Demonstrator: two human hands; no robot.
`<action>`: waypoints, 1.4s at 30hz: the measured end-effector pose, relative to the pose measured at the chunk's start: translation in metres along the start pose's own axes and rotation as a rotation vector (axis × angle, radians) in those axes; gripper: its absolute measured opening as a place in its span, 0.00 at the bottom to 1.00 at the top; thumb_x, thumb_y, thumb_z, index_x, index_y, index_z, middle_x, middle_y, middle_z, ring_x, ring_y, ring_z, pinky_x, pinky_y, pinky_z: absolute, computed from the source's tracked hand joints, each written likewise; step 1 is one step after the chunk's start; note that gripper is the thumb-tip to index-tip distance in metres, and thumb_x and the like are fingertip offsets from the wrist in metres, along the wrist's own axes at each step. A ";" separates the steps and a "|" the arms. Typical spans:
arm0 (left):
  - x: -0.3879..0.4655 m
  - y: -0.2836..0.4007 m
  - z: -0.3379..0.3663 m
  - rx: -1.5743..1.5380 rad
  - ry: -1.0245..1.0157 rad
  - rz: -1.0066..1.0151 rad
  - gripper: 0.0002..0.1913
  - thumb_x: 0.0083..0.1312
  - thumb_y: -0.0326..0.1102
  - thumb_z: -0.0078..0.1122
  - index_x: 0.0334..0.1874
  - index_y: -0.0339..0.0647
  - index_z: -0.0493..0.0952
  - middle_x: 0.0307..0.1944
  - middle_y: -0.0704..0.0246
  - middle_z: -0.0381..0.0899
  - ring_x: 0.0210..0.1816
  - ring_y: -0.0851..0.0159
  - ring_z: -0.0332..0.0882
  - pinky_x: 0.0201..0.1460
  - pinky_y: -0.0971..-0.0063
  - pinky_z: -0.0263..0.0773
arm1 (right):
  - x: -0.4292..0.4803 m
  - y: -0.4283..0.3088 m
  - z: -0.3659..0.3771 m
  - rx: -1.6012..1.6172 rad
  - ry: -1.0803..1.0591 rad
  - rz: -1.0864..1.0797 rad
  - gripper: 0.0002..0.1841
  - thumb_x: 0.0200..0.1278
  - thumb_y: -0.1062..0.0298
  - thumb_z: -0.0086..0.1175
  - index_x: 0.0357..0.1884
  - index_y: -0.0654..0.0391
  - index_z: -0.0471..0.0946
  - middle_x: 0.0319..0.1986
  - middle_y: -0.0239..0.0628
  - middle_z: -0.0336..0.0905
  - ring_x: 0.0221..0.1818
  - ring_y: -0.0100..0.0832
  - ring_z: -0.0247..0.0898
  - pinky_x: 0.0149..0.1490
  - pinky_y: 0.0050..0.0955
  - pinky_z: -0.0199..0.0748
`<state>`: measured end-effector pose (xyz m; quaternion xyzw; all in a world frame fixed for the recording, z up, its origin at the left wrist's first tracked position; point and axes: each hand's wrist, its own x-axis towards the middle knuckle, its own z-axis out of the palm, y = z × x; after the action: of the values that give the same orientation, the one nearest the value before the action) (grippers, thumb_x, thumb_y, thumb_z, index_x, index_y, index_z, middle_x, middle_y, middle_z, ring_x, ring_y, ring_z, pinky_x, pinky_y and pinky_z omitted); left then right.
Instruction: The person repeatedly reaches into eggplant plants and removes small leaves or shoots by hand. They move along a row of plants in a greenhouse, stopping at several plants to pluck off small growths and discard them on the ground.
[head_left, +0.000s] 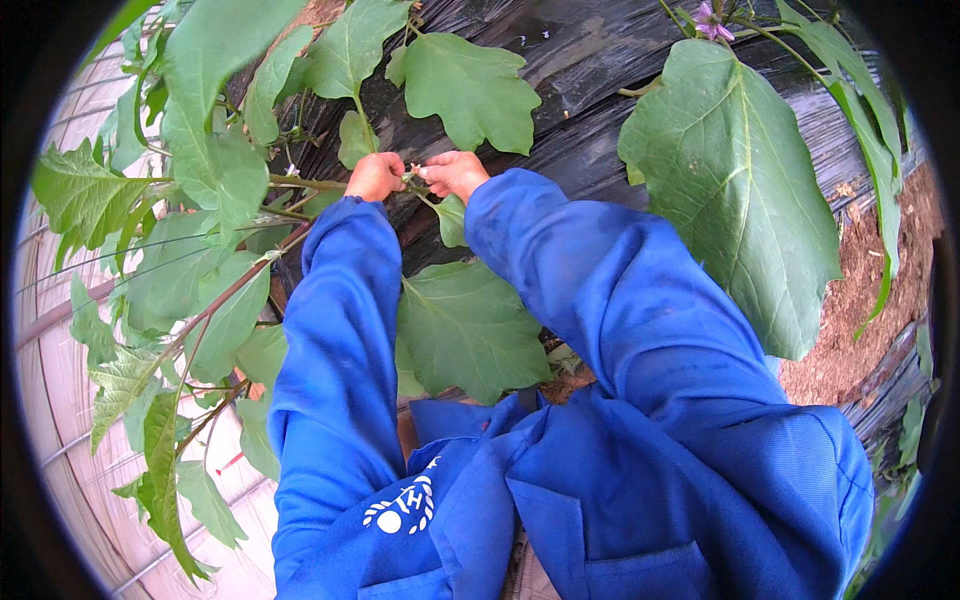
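Note:
My left hand (377, 177) pinches the end part of a green eggplant stem (311, 182) that comes in from the left. Close beside it, my right hand (453, 172) holds a small dried, pale brown blossom (415, 171) between thumb and fingertips. The fingertips of both hands almost meet there, and they partly hide the spot where blossom and stem join. A small leaf (451, 220) hangs just under my right hand. Beneath my forearms spreads a broad lobed eggplant leaf (472, 330).
Black plastic mulch film (577, 82) covers the ground ahead. A large leaf (731, 187) and a purple flower (712, 22) are at right, above bare brown soil (874, 277). Thin strings (150, 259) and a reddish-brown branch (225, 296) cross the left, before pale sheeting (67, 405).

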<state>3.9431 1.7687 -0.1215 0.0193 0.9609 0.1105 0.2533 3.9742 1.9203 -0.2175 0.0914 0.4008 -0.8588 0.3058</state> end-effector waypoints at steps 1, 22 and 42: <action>-0.001 0.003 -0.001 0.016 -0.001 0.017 0.11 0.36 0.25 0.64 0.24 0.39 0.73 0.18 0.67 0.73 0.25 0.68 0.71 0.30 0.74 0.66 | -0.002 -0.003 0.000 0.006 -0.038 0.007 0.13 0.46 0.69 0.60 0.35 0.62 0.75 0.24 0.34 0.75 0.19 0.24 0.68 0.24 0.22 0.67; -0.001 -0.004 0.002 -0.018 0.023 0.033 0.10 0.37 0.23 0.63 0.22 0.39 0.72 0.16 0.75 0.68 0.22 0.74 0.66 0.26 0.78 0.63 | -0.011 -0.037 -0.010 0.040 0.120 0.008 0.06 0.55 0.72 0.51 0.33 0.62 0.72 0.24 0.35 0.74 0.21 0.24 0.68 0.28 0.25 0.72; -0.007 0.160 -0.006 0.527 0.401 0.246 0.11 0.51 0.39 0.54 0.34 0.44 0.76 0.37 0.66 0.73 0.42 0.56 0.70 0.42 0.60 0.64 | -0.294 -0.221 0.013 0.084 0.118 -0.468 0.08 0.52 0.76 0.50 0.36 0.65 0.68 0.28 0.44 0.75 0.24 0.29 0.73 0.29 0.22 0.72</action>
<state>3.9431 1.9231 -0.0771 0.1773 0.9775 -0.1100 0.0305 4.0772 2.1519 0.0486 0.0588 0.3921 -0.9153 0.0705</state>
